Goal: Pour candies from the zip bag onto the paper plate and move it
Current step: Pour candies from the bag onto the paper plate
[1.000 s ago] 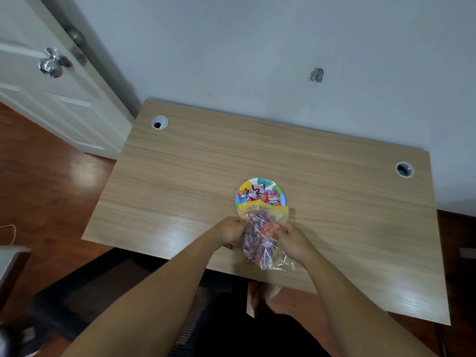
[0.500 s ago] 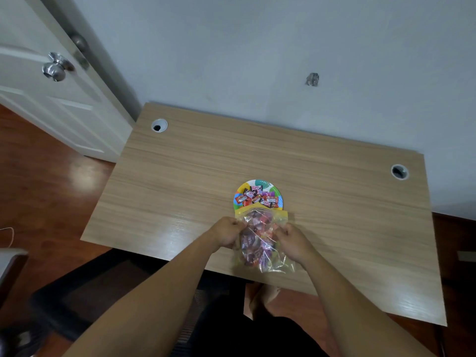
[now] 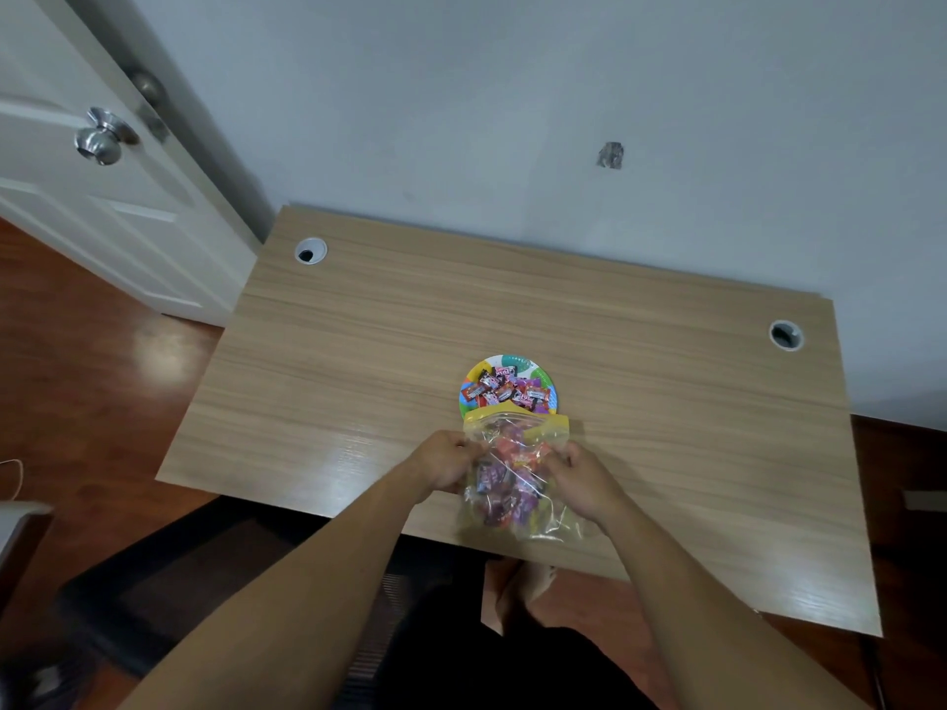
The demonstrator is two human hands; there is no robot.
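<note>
A clear zip bag with a yellow zip strip holds several wrapped candies and is tilted with its open mouth toward the colourful paper plate. Several wrapped candies lie piled on the plate. My left hand grips the bag's left side and my right hand grips its right side, both just in front of the plate. The bag's mouth overlaps the plate's near rim and hides it.
The wooden desk stands against a pale wall, with a cable hole at the back left and another at the back right. A white door with a metal knob is at the left. My bare feet show below the desk's near edge.
Both hands and the bag have stayed in nearly the same place at the plate's near rim. The candy pile on the plate looks slightly larger.
</note>
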